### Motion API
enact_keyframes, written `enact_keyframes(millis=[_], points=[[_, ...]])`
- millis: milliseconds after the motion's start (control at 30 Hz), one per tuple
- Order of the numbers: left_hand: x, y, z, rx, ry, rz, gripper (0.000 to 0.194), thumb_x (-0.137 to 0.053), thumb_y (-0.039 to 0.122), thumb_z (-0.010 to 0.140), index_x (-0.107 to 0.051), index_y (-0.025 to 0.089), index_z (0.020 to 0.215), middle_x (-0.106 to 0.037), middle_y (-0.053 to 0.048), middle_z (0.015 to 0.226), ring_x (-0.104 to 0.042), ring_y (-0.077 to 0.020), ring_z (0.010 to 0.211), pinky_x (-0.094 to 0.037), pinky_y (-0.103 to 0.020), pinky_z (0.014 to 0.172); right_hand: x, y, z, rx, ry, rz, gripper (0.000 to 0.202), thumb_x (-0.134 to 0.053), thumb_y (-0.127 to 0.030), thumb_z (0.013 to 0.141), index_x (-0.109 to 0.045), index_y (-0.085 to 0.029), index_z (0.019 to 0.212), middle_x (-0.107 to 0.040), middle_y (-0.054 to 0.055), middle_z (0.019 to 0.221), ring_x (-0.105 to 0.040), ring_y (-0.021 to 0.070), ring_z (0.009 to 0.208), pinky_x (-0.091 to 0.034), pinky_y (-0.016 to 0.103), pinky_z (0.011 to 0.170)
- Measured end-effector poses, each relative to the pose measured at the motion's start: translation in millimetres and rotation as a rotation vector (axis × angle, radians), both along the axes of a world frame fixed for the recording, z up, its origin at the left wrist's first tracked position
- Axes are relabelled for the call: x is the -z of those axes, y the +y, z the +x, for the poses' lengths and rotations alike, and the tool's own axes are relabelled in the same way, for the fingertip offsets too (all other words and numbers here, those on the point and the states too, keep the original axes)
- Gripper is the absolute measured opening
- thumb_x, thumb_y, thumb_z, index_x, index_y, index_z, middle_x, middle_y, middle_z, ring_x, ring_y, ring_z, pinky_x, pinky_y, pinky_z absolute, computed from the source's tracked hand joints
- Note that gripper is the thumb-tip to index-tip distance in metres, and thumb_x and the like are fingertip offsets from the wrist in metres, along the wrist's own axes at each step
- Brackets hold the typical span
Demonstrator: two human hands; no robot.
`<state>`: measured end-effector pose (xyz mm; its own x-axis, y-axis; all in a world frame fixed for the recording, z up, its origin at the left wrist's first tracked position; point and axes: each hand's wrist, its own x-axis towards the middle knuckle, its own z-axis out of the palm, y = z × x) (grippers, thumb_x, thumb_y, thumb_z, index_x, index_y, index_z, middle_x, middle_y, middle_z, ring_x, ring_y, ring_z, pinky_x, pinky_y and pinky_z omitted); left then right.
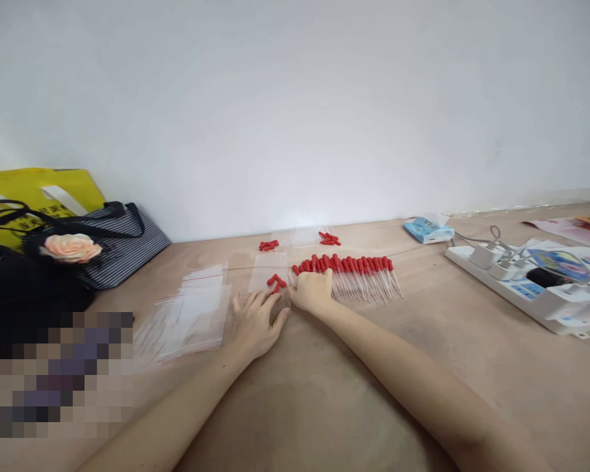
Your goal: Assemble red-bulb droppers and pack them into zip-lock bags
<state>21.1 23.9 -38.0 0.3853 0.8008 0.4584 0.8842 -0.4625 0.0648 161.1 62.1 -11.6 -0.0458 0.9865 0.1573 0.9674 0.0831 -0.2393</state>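
Note:
My left hand (258, 321) lies low over the table with its fingers spread, close to a few loose red rubber bulbs (276, 283) on a clear plastic bag (261, 270). Beside it, my right hand (312, 292) is closed, fingers curled down at the left end of a row of droppers. Whatever it pinches is hidden. The droppers (358, 269) lie side by side, red bulbs toward the wall and thin clear tubes toward me. To the left of my left hand is a spread stack of clear zip bags (191, 314) with red seal lines.
Two small piles of red bulbs, left (269, 245) and right (330, 238), lie near the wall. A blue tissue pack (427, 229) and a white power strip (516, 288) with plugs are at right. Yellow (73, 187) and striped (122, 242) bags stand at left.

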Motion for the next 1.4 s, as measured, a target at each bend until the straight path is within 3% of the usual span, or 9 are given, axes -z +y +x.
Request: enact_keyframes(millis=[167, 400, 567, 700, 800, 900, 967, 1100, 1400], points=[[-5.9, -4, -3, 0.013, -0.054, 0.043, 0.016, -0.048, 0.031, 0.080, -0.057, 0.022, 0.089, -0.062, -0.007, 0.104, -0.054, -0.0260, 0.098, -0.014, -0.061, 0.093, -1.7, -9, 17, -0.032, 0.040, 0.120, 0.027, -0.038, -0.030, 0.082, -0.059, -0.012, 0.081, -0.065, 0.011, 0.080, -0.058, 0.0225, 0.078, -0.026, 0.036, 0.074], [-10.0, -10, -1, 0.174, -0.081, 0.040, 0.011, -0.049, 0.026, 0.080, -0.059, 0.023, 0.078, -0.065, -0.004, 0.096, -0.056, -0.0215, 0.094, -0.014, -0.055, 0.096, 10.6, -40, 73, -0.403, 0.054, 0.284, 0.011, -0.044, -0.021, 0.084, -0.054, -0.016, 0.080, -0.063, 0.004, 0.078, -0.053, 0.0175, 0.078, -0.027, 0.029, 0.070], [-10.6, -15, 2, 0.230, -0.138, 0.095, 0.015, -0.049, 0.025, 0.080, -0.060, 0.023, 0.071, -0.067, -0.001, 0.084, -0.060, -0.0185, 0.084, -0.015, -0.051, 0.099, 23.8, -55, 97, -0.544, 0.073, 0.351, 0.014, -0.041, -0.018, 0.085, -0.056, -0.017, 0.087, -0.061, 0.005, 0.078, -0.051, 0.0164, 0.076, -0.029, 0.028, 0.068], [-9.7, -24, 5, 0.313, -0.166, 0.061, 0.018, -0.049, 0.024, 0.079, -0.059, 0.021, 0.065, -0.067, 0.001, 0.079, -0.060, -0.0154, 0.078, -0.018, -0.047, 0.098, 29.0, -62, 102, -0.570, 0.117, 0.312, 0.015, -0.042, -0.020, 0.085, -0.057, -0.016, 0.082, -0.060, 0.005, 0.077, -0.051, 0.0156, 0.075, -0.029, 0.030, 0.070], [-9.7, -32, 8, 0.297, -0.162, 0.037, 0.017, -0.050, 0.024, 0.078, -0.055, 0.020, 0.062, -0.067, 0.000, 0.079, -0.059, -0.0171, 0.082, -0.021, -0.048, 0.097, 29.7, -64, 100, -0.583, 0.134, 0.289, 0.013, -0.045, -0.020, 0.083, -0.058, -0.017, 0.081, -0.060, 0.004, 0.077, -0.051, 0.0163, 0.077, -0.030, 0.031, 0.073], [-9.1, -33, 12, 0.229, -0.126, 0.054, 0.010, -0.053, 0.028, 0.076, -0.056, 0.019, 0.073, -0.065, -0.006, 0.096, -0.055, -0.0234, 0.097, -0.026, -0.050, 0.094, 29.1, -65, 98, -0.596, 0.149, 0.267, 0.012, -0.046, -0.019, 0.082, -0.059, -0.018, 0.082, -0.060, 0.004, 0.079, -0.051, 0.0166, 0.078, -0.031, 0.032, 0.073], [-7.3, -29, 14, 0.213, -0.077, 0.055, 0.019, -0.055, 0.034, 0.076, -0.059, 0.019, 0.087, -0.061, -0.010, 0.108, -0.049, -0.0275, 0.106, -0.026, -0.052, 0.093, 29.1, -65, 98, -0.591, 0.167, 0.265, 0.013, -0.047, -0.018, 0.081, -0.060, -0.018, 0.083, -0.059, 0.004, 0.081, -0.050, 0.0168, 0.079, -0.033, 0.032, 0.072], [-1.7, -23, 16, 0.216, -0.005, 0.017, 0.022, -0.054, 0.038, 0.078, -0.064, 0.025, 0.091, -0.055, -0.007, 0.120, -0.044, -0.0294, 0.113, -0.023, -0.056, 0.094, 31.9, -63, 100, -0.606, 0.201, 0.275, 0.016, -0.048, -0.018, 0.080, -0.063, -0.020, 0.086, -0.059, 0.005, 0.082, -0.050, 0.0166, 0.079, -0.035, 0.031, 0.071], [-4.0, -24, 14, 0.269, -0.085, 0.063, 0.016, -0.048, 0.026, 0.083, -0.063, 0.023, 0.083, -0.063, -0.003, 0.105, -0.050, -0.0231, 0.108, -0.024, -0.049, 0.097, 33.1, -57, 96, -0.569, 0.306, 0.211, 0.016, -0.060, -0.033, 0.075, -0.062, -0.021, 0.085, -0.059, 0.004, 0.086, -0.051, 0.0176, 0.082, -0.036, 0.033, 0.073]])
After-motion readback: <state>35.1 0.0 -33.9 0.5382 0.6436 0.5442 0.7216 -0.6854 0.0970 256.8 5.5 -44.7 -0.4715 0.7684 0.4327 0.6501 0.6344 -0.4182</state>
